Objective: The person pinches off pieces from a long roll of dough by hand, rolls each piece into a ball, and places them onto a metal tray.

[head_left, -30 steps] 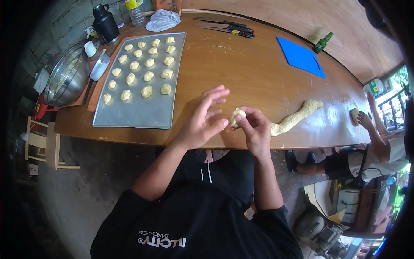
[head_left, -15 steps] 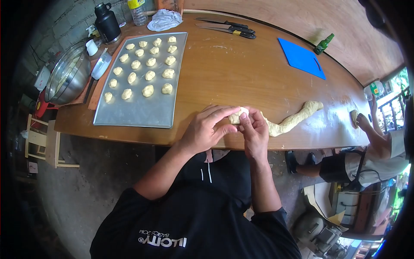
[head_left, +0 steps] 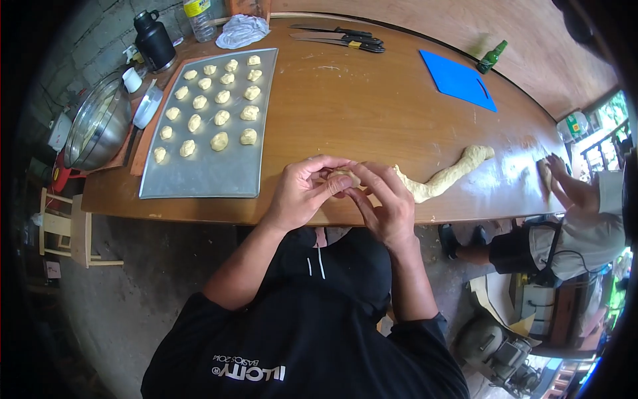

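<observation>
A small piece of dough [head_left: 347,177] is pinched between my two hands over the table's near edge, partly hidden by the fingers. My left hand [head_left: 307,191] is closed on its left side with thumb and fingertips. From the other side, my right hand [head_left: 389,203] grips it with fingers bent over the top. A long dough rope [head_left: 448,178] lies on the table just right of my right hand. To the left, a metal baking tray [head_left: 199,179] bears rows of small dough pieces [head_left: 219,141], set apart from each other.
Knives [head_left: 349,41] and a blue cutting board [head_left: 458,80] lie at the back, near a green bottle [head_left: 492,57]. A steel bowl [head_left: 100,133] and a black jug [head_left: 154,43] stand left. At the right end, another person's hand [head_left: 557,166] is on a strip of dough [head_left: 545,175].
My hands have shifted slightly left, and the fingers have turned and closed further around the dough piece, hiding more of it. The other person's hands have moved at the strip of dough.
</observation>
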Demonstrator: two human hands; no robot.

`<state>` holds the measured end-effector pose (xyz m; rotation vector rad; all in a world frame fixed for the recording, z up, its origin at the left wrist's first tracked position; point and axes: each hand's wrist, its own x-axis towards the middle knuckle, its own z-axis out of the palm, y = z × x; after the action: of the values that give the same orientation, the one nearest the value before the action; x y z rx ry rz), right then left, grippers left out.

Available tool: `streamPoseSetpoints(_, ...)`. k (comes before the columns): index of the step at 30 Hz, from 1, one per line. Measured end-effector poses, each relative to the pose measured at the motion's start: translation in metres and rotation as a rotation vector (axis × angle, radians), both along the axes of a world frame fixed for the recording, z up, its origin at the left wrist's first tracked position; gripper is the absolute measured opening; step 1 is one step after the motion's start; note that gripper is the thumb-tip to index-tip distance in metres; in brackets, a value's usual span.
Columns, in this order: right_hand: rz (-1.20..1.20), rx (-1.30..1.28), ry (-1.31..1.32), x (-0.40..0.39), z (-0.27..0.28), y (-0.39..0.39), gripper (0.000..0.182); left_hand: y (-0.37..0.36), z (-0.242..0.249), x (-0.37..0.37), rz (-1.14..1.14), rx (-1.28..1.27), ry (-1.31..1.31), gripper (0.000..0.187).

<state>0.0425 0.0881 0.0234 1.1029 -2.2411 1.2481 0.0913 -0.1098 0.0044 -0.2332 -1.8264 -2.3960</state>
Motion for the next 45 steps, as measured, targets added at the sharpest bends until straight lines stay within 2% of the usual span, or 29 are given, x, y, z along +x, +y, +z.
streamPoseSetpoints(2, 0.039, 0.085, 0.079, -0.002, 0.003, 0.004, 0.040, 0.001, 0.003, 0.001, -0.022, 0.000, -0.043, 0.028)
streamPoseSetpoints(7, 0.063, -0.049, -0.023, 0.002, -0.001, 0.004, 0.030, -0.002, 0.010, 0.004, -0.060, 0.032, -0.077, 0.020)
streamPoseSetpoints(9, 0.080, -0.262, -0.321, 0.001, -0.010, 0.007, 0.021, -0.001, 0.010, 0.003, -0.041, 0.005, -0.076, 0.018)
streamPoseSetpoints(10, 0.080, -0.262, -0.322, 0.001, -0.011, 0.007, 0.021, 0.000, 0.009, 0.003, -0.021, -0.022, -0.077, 0.017)
streamPoseSetpoints(12, 0.030, -0.724, -0.644, -0.001, -0.010, 0.010, 0.013, 0.001, 0.009, 0.003, 0.005, -0.017, -0.054, 0.017)
streamPoseSetpoints(14, 0.000, -0.930, -0.708, -0.015, -0.016, 0.021, 0.011, 0.001, 0.007, 0.002, 0.032, -0.008, -0.031, 0.018)
streamPoseSetpoints(20, -0.077, -1.048, -0.679, -0.038, -0.019, 0.054, 0.011, -0.007, -0.006, 0.001, 0.063, 0.102, -0.084, 0.020)
streamPoseSetpoints(24, -0.016, -1.090, -0.679, -0.041, -0.013, 0.063, 0.012, -0.015, -0.006, 0.001, 0.097, 0.192, -0.171, 0.021)
streamPoseSetpoints(26, -0.092, -0.783, -0.630, -0.036, -0.007, 0.058, 0.013, -0.018, -0.007, 0.002, -0.059, 0.399, -0.189, 0.027)
streamPoseSetpoints(27, -0.124, -0.633, -0.592, -0.037, -0.011, 0.057, 0.012, -0.018, -0.008, 0.002, -0.060, 0.397, -0.192, 0.027)
streamPoseSetpoints(28, -0.127, -0.636, -0.593, -0.039, -0.014, 0.059, 0.012, -0.017, -0.009, 0.001, -0.081, 0.428, -0.175, 0.027)
streamPoseSetpoints(30, -0.471, 0.115, -0.179, -0.047, -0.015, 0.068, 0.013, -0.017, -0.015, -0.001, -0.108, 0.458, -0.160, 0.028)
streamPoseSetpoints(31, -0.443, 0.216, 0.059, -0.050, -0.012, 0.071, 0.015, -0.018, -0.021, -0.001, -0.045, 0.394, -0.133, 0.027)
streamPoseSetpoints(32, -0.451, 0.218, 0.059, -0.051, -0.015, 0.075, 0.015, -0.018, -0.024, -0.001, 0.016, 0.331, -0.106, 0.026)
streamPoseSetpoints(34, -0.398, 0.407, -0.044, -0.051, -0.030, 0.084, 0.014, -0.016, -0.017, 0.001, 0.042, 0.280, -0.063, 0.024)
streamPoseSetpoints(35, -0.414, 0.476, 0.025, -0.049, -0.035, 0.085, 0.012, -0.020, -0.014, 0.002, 0.029, 0.316, -0.098, 0.023)
streamPoseSetpoints(38, -0.392, 0.507, -0.002, -0.045, -0.036, 0.086, 0.013, -0.020, -0.020, -0.003, 0.023, 0.440, -0.127, 0.024)
streamPoseSetpoints(40, -0.391, 0.558, 0.036, -0.038, -0.035, 0.084, 0.015, -0.021, -0.021, -0.010, 0.016, 0.898, -0.330, 0.022)
streamPoseSetpoints(41, -0.390, 0.608, 0.077, -0.036, -0.034, 0.082, 0.017, -0.023, -0.027, -0.013, -0.023, 0.959, -0.376, 0.027)
streamPoseSetpoints(44, -0.365, 0.570, 0.060, -0.030, -0.034, 0.084, 0.020, -0.020, -0.035, -0.012, -0.063, 0.816, -0.324, 0.028)
streamPoseSetpoints(45, -0.346, 0.585, -0.039, -0.033, -0.029, 0.087, 0.030, -0.017, -0.032, -0.011, -0.057, 0.784, -0.342, 0.033)
